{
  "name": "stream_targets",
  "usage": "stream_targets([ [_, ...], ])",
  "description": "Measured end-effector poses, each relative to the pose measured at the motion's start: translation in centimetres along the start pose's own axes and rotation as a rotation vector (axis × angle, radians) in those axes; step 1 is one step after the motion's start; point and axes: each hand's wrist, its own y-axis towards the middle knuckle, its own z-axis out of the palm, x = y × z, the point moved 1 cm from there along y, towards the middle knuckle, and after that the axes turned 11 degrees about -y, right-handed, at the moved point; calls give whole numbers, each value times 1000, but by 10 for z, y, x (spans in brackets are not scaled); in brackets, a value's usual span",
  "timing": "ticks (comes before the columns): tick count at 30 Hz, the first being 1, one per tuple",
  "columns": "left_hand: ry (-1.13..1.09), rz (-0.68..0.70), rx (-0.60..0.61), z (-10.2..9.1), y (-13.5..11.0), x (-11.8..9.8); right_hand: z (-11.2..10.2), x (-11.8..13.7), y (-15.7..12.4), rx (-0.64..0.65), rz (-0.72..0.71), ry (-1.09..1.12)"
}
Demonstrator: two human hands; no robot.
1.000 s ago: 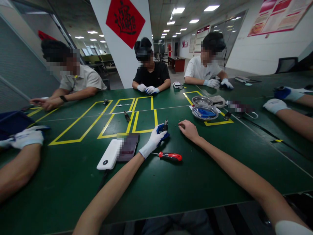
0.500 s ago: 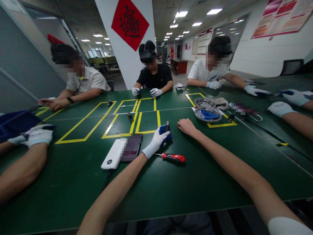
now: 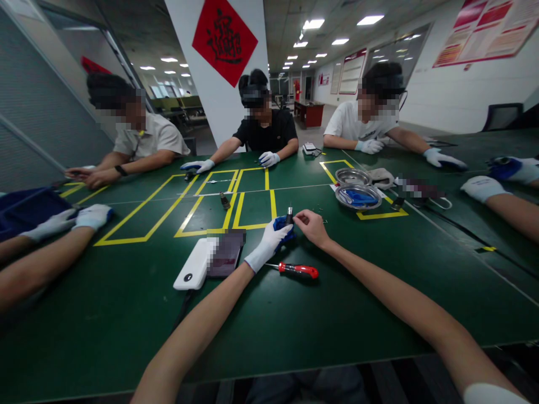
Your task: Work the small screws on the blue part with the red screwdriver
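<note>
My left hand [image 3: 273,240], in a white and blue glove, is closed around a small dark upright part [image 3: 289,215] and holds it on the green table [image 3: 295,314]. My bare right hand [image 3: 312,225] has its fingertips pinched at the top of that part. What the pinch holds is too small to make out. A red-handled screwdriver [image 3: 297,270] lies on the table just behind my left wrist.
A white power bank [image 3: 192,272] and a phone [image 3: 225,253] lie to the left. Two metal dishes [image 3: 357,196] stand at the right inside yellow tape lines. Another small dark part [image 3: 224,200] lies in a taped box. Other people's arms and gloved hands rest around the table.
My right hand moved left from the table surface to the top of the part in my left hand. Across the table a person stretched a gloved hand out to the left.
</note>
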Motion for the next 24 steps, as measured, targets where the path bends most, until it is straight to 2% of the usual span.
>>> stream_targets([
  [3,10,-2,-2,-2,1,1,2,2,-3,-22,-11,-37],
  [8,48,19,-22,-4,3,4,3,5,-7,23,-21,-95],
  [11,80,30,-45,-5,4,6,1,8,-9,43,-40,-182],
  [16,117,75,-11,-5,3,6,-1,11,-13,78,-146,-335],
  [21,123,73,-31,-2,0,3,0,13,-14,69,-120,-425],
  [24,116,65,-36,-2,0,2,-1,14,-14,86,-183,-520],
])
